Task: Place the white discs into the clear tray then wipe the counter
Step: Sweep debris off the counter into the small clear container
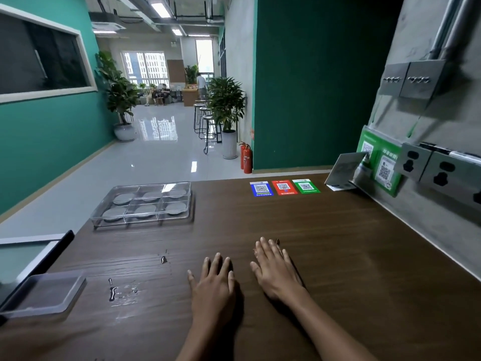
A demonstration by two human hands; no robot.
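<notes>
A clear tray [104,220] with several compartments stands on the dark wooden counter [351,256] at the far left. Each compartment that I can see holds a white disc [145,211]. My left hand [212,285] lies flat on the counter near its middle, fingers straight and spread, holding nothing. My right hand [276,267] lies flat just to the right of it, fingers straight, also holding nothing. Both hands are well short of the tray. A patch of spilled water [122,293] glistens on the counter to the left of my left hand.
A clear plastic lid [44,293] lies at the near left edge, beside a glass-topped unit [23,256]. Blue, red and green QR stickers [283,187] sit at the far edge. A grey wall with sockets [440,170] and a card holder [343,170] bounds the right.
</notes>
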